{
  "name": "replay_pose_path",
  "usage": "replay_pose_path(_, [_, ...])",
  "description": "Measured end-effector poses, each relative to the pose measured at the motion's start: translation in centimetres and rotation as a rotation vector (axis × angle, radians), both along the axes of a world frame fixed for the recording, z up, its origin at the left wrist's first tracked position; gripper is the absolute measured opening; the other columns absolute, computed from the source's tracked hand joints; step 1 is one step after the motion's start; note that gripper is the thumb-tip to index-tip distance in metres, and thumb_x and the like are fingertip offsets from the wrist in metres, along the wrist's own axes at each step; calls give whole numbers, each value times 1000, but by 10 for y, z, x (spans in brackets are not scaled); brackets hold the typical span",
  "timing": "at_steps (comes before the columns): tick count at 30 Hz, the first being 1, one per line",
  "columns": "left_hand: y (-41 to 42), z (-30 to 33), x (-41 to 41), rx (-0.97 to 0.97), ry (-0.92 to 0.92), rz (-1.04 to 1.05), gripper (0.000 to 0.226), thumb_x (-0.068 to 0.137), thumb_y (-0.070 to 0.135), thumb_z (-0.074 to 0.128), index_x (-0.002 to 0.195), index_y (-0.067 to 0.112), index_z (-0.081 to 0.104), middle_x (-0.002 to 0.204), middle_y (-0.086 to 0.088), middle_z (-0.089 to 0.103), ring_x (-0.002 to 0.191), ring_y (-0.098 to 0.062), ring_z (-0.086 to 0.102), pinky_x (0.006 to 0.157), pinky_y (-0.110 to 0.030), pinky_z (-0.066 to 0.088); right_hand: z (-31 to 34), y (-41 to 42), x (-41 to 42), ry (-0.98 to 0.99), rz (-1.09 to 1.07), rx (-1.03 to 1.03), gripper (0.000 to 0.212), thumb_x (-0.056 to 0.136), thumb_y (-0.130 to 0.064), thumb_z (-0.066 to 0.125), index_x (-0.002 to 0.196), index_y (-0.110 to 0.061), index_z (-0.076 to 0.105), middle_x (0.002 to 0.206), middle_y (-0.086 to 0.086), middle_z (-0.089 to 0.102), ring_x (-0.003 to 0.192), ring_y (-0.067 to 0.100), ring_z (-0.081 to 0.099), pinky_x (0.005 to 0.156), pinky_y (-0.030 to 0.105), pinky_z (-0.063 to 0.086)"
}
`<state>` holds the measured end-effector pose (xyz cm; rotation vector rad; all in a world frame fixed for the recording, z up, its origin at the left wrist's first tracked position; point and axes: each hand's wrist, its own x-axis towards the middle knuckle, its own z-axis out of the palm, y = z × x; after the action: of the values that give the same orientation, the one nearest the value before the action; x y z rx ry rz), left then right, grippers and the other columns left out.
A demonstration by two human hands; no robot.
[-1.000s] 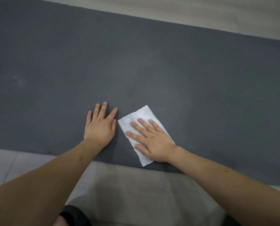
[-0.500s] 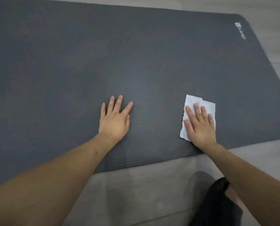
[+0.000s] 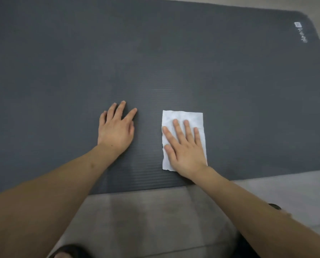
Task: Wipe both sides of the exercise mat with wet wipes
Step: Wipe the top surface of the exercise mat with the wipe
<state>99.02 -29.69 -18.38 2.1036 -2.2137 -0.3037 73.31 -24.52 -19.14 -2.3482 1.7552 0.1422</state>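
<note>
Kneeling at the long edge of the dark grey exercise mat (image 3: pixel 174 62), the person leans forward with both arms stretched out over it. The mat lies flat on the pale floor (image 3: pixel 285 192), ribbed side up, with a small white logo (image 3: pixel 300 33) printed near its far right corner. The right hand (image 3: pixel 183 148) lies flat on a white wet wipe (image 3: pixel 183 116), fingers straight and slightly spread, pressing the sheet down rather than pinching it; I'd say the broad palm contact is there to keep the whole wipe in touch with the foam as it is pushed along. The wipe sits near the mat's near edge, spread out to its full rectangle, so it covers a wide strip. The left hand (image 3: pixel 116 131) rests bare on the mat just beside it, fingers extended and holding nothing; it looks placed to take the person's weight and to pin the light mat so it does not slide or ruck under the rubbing. Only this upper face is visible, so the underside seems not yet reached.
</note>
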Motion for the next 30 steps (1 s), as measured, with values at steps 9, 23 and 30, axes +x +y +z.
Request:
replay_pose_path(9, [61, 5, 106, 34, -52, 245, 50, 105, 35, 37, 155, 35, 36, 167, -5, 23, 154, -26, 17, 122, -50, 20, -1, 4, 129, -48, 580, -9, 58, 109, -52, 25, 164, -39, 13, 174, 0, 2, 159, 34, -7, 125, 60, 5])
replay_pose_path(23, [34, 2, 12, 1, 8, 86, 49, 105, 36, 40, 153, 33, 41, 167, -6, 25, 154, -29, 18, 123, -52, 18, 18, 7, -66, 65, 680, 13, 57, 110, -49, 31, 164, -40, 14, 174, -1, 2, 160, 28, -2, 125, 57, 16])
replay_pose_path(30, [-12, 9, -42, -36, 59, 2, 50, 104, 35, 38, 154, 33, 38, 168, -5, 22, 155, -27, 15, 124, -51, 16, 23, -21, -77, 70, 645, 43, 60, 109, -52, 32, 164, -40, 12, 174, -1, 0, 160, 28, -4, 125, 58, 15])
